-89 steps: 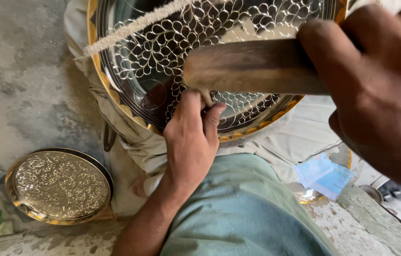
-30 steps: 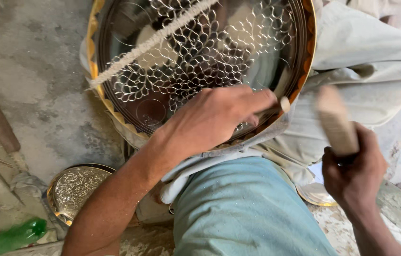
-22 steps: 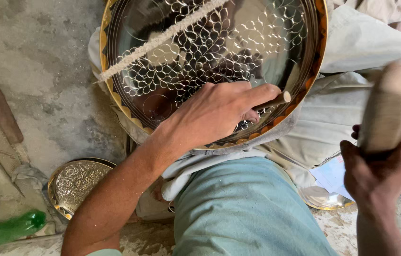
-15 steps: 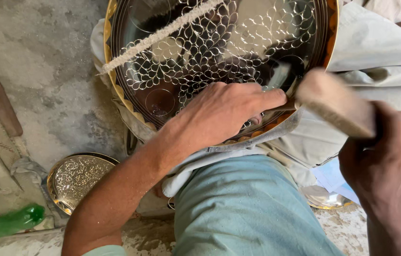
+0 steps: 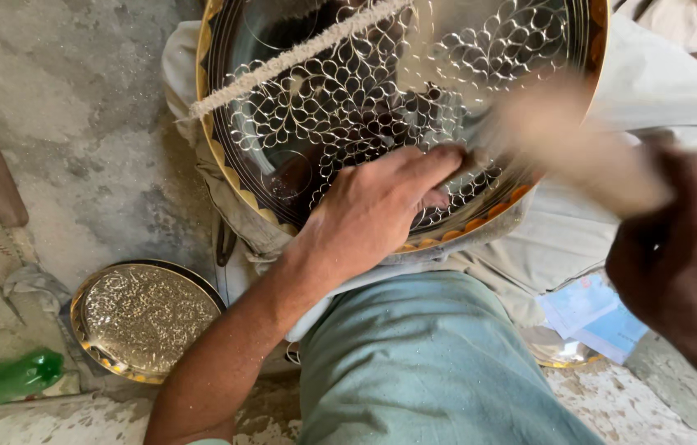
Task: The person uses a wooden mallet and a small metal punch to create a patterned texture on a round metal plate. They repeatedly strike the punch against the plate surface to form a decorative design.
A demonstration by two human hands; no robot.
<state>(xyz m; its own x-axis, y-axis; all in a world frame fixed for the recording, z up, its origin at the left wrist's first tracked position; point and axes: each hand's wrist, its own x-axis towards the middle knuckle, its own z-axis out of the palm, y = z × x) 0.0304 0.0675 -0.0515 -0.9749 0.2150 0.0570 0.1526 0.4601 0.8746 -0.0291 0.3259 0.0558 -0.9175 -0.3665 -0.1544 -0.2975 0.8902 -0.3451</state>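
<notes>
Work: the big round tray (image 5: pixel 299 99) rests on the person's lap, tilted toward the camera. A chased pattern of drop-shaped cells covers much of its middle.
Done: the cells fill the centre and the upper right of the tray, as far as I can judge.
Left: a plain, smooth zone remains at the left and near side, inside the dark rim band; the pattern seems not finished there.
Left hand (image 5: pixel 369 218): it lies on the near part of the tray. Its fingers (image 5: pixel 431 161) are clenched around a small punch (image 5: pixel 468 158), whose tip meets the tray just right of the fingertips.
Right hand (image 5: pixel 682 264): at the right edge, fingers closed on the handle of a wooden mallet (image 5: pixel 567 144). The mallet is blurred, just right of the punch and over the tray.
Around: a smaller patterned tray (image 5: pixel 147 317) lies on the floor at the near left, a green bottle (image 5: pixel 7 379) further left, and blue paper (image 5: pixel 591 313) at the near right.
</notes>
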